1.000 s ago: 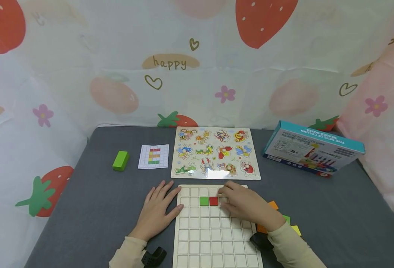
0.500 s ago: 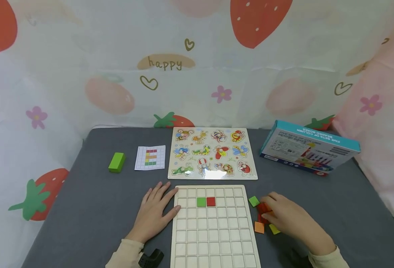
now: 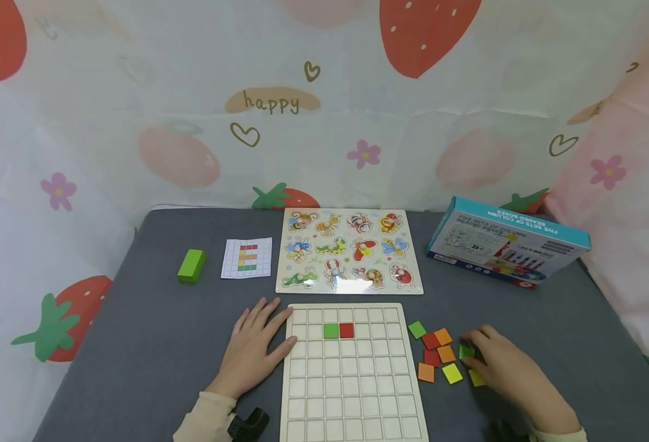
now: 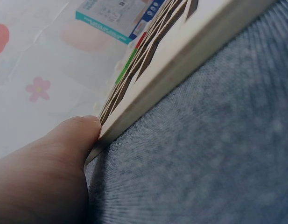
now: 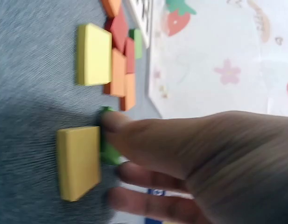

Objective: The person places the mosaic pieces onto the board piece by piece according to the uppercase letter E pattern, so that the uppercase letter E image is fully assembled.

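A pale wooden grid board (image 3: 352,371) lies in front, with a green tile (image 3: 331,331) and a red tile (image 3: 346,330) side by side in its second row. My left hand (image 3: 253,347) rests flat at the board's left edge, its thumb touching the rim in the left wrist view. Right of the loose tiles, my right hand (image 3: 512,371) pinches another green tile (image 5: 109,151) between thumb and fingers, low at the cloth; the fingers partly hide it. A yellow tile (image 5: 80,161) lies just beside that thumb.
Several loose tiles, among them an orange tile (image 3: 426,372) and a yellow tile (image 3: 452,373), lie right of the board. Behind stand an insect puzzle (image 3: 352,261), a pattern card (image 3: 230,261), a green block (image 3: 191,266) and a blue-topped box (image 3: 506,245).
My right hand has moved from over the board to the loose tiles, then further right to the green tile. The left hand has stayed at the board's edge.
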